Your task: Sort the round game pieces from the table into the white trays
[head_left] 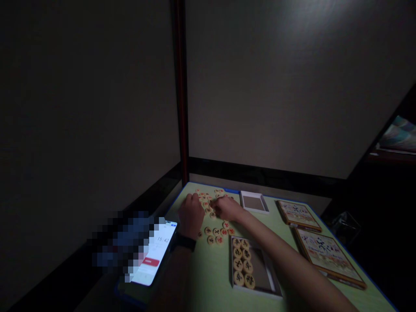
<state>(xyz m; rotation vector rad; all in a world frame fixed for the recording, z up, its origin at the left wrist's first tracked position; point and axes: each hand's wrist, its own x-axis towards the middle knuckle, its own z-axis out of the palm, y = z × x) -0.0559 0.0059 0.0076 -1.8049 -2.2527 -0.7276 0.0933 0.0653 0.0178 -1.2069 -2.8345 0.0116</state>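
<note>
Round wooden xiangqi pieces [216, 232] with red or dark characters lie scattered on the pale green table [208, 268], thickest around both hands. At the left edge of this spread, my left hand [191, 211] rests with its fingers curled closed; whatever is under them is hidden. My right hand [227, 208] reaches in from the right, its fingers drawn together and bent down among the pieces. Whether a piece is between its fingertips is too small to tell. Below my right forearm stands an open box [261, 268] with two columns of dark-marked pieces along its left side.
A shallow white-rimmed tray [255, 202] lies at the back of the table. Two printed flat boxes [299, 215] lie along the right side. A lit phone [152, 255] is at the left edge, partly covered by a pixelated patch. Walls meet behind the table.
</note>
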